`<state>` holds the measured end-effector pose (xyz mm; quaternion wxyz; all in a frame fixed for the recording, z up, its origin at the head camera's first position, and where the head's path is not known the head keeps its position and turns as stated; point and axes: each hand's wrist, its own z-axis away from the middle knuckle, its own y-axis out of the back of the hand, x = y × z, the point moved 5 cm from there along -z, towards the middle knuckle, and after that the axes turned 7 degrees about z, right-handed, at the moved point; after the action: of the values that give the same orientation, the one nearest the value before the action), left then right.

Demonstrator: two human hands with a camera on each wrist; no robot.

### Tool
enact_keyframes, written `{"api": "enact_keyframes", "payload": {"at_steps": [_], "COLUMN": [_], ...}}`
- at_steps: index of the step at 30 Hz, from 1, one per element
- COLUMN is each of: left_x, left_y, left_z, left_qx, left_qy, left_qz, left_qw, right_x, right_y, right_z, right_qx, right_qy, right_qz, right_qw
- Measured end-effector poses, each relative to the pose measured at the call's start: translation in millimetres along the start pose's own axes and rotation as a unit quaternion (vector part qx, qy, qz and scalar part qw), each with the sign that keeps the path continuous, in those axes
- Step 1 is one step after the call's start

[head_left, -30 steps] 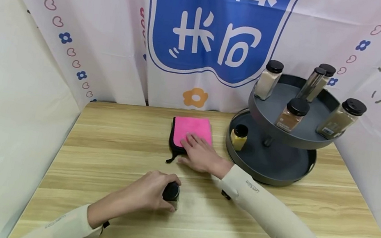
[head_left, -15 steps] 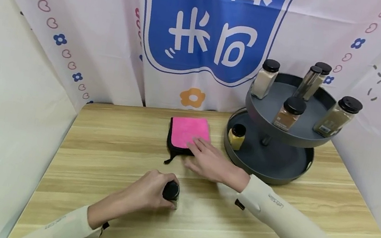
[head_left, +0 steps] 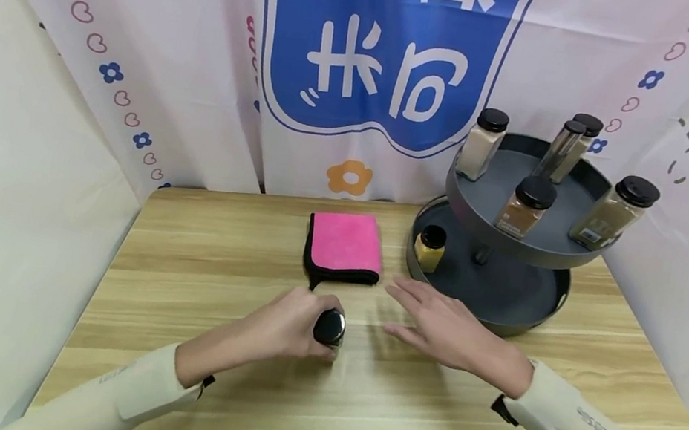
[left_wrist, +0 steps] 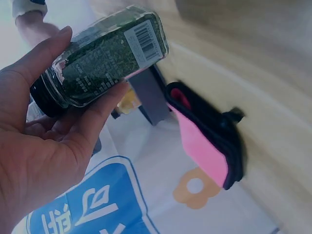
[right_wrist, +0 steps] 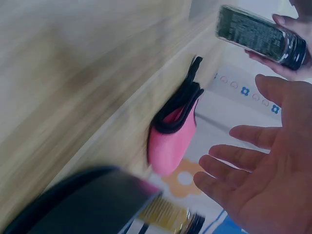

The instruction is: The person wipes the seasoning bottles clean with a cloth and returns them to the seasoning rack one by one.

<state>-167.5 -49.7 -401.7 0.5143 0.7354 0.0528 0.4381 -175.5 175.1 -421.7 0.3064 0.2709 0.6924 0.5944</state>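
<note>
My left hand (head_left: 293, 323) grips a glass spice jar (left_wrist: 105, 61) of dried green herbs around its sides, near the black lid. In the head view mostly the lid (head_left: 330, 327) shows, the fingers hiding much of the glass. My right hand (head_left: 445, 327) hangs over the table with fingers spread and nothing in them, between the jar and the two-tier tray. Behind both hands lies a folded pink cloth (head_left: 347, 242) with black edging, apart from the right fingertips.
A dark grey two-tier round tray (head_left: 498, 228) stands at the back right. Several black-lidded jars are on its top tier, among them a brown one (head_left: 524, 210); a yellow jar (head_left: 430, 250) sits on the lower tier. A printed curtain (head_left: 204, 72) hangs behind the table (head_left: 189, 258).
My right hand has come off the pink cloth and moved right, toward the front of the tray. My left hand has carried the jar slightly right and up from the table.
</note>
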Motion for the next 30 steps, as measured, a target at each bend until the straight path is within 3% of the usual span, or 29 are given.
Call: {"api": "enact_keyframes", "payload": {"at_steps": [6,13,20,26,30], "left_x": [10.8,22.8,33.4,37.8,41.7], "left_y": [12.3,18.3,20.4,16.9,15.1], "left_z": [-20.6,-50.2,-83.9,-115.2,-134.8], "left_qx": [0.005,-0.004,-0.018,-0.02,-0.017], "left_qy": [-0.037,-0.031,-0.034,-0.055,-0.055], "left_qz": [-0.014,0.015,0.038,0.061,0.04], "left_qw": [0.9992,0.9994,0.9985,0.9964,0.9975], "right_x": [23,55,75,81,83], "right_y": [6,5,-1,-6,-9], "right_z": [30.8,68.7,95.2,111.3,118.8], "right_qx": [0.034,0.05,0.098,0.104,0.103], "right_qy": [-0.019,-0.065,-0.044,-0.048,-0.053], "right_qz": [0.027,0.039,0.086,0.099,0.098], "right_qw": [0.9989,0.9958,0.9905,0.9885,0.9884]}}
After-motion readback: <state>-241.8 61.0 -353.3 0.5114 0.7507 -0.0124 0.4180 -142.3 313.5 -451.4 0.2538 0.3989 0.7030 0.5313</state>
